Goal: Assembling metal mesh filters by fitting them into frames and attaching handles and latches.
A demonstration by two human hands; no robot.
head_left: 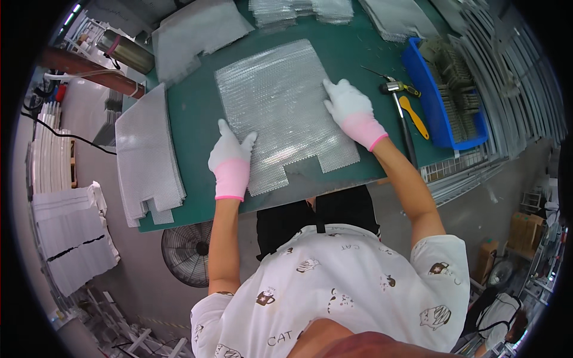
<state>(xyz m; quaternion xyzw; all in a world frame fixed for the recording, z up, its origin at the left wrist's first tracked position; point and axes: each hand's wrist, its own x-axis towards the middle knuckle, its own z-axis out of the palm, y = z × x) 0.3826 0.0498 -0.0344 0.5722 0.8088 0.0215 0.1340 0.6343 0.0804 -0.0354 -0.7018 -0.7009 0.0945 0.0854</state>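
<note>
A silvery expanded-metal mesh sheet (280,101) with a notch cut in its near edge lies flat on the green-topped table (197,113) in front of me. My left hand (231,158), in a white glove with a pink cuff, is at the sheet's left edge, its index finger stretched forward and its thumb apart, reaching to the mesh. On the opposite edge rests my right hand (352,110), gloved alike, fingers extended and thumb spread. The undersides of both hands are hidden, but neither shows a grip on the sheet.
Stacked mesh sheets (149,149) lie at the left, and another stack (200,33) lies at the far left. A hammer (400,113), a yellow-handled tool (413,117) and a blue bin (433,89) of metal parts are at the right. A fan (185,253) stands below the table.
</note>
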